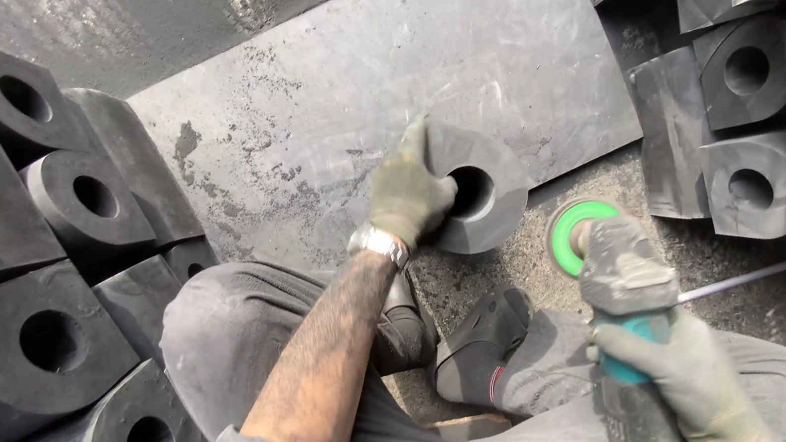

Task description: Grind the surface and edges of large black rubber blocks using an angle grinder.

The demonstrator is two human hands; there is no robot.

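While the left hand (407,192) grips the holed rubber block (474,188) — right hand (676,371) wrapped round the angle grinder (612,299).

I'm seeing a dull black block (484,190) under my left hand (407,194), which is wearing a grubby grey-green glove. My right hand (676,371), gloved the same, is showing beside the grinder (622,293), whose teal body is carrying a bright green disc ring. Grey trousers (228,341) are looking dusty; the floor (319,110) is showing mottled grey with dark blotches.
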